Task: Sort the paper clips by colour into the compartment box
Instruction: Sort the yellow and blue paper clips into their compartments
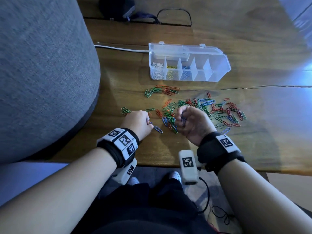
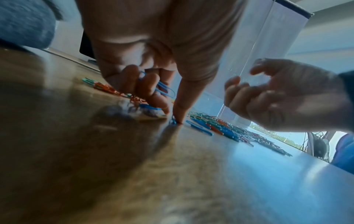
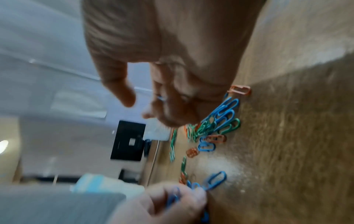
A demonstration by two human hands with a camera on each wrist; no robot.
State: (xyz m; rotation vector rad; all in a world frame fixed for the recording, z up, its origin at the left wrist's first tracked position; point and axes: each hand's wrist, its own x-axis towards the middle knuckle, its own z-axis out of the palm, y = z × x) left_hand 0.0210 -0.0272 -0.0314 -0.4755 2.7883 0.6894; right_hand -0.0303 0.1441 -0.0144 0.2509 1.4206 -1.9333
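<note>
The clear compartment box (image 1: 217, 74) stands open at the back of the wooden table; white, yellow and blue clips lie in its three left compartments. Loose green, red and blue paper clips (image 1: 219, 110) are scattered in front of it. My left hand (image 1: 148, 122) is low on the table with fingers curled round a few blue clips (image 2: 164, 89), and one fingertip (image 2: 179, 116) presses the tabletop. My right hand (image 1: 181, 117) is turned palm up just above the pile, its curled fingers holding blue clips (image 1: 183, 119). In the right wrist view, only a bit of blue clip (image 3: 161, 98) shows between its fingers.
A large grey cushion (image 1: 42, 73) fills the left side beside the table. A white cable (image 1: 121, 48) runs to the box, and a black cable (image 1: 173, 16) lies behind. One blue clip (image 1: 157, 129) lies alone between my hands. The table's front edge is near my wrists.
</note>
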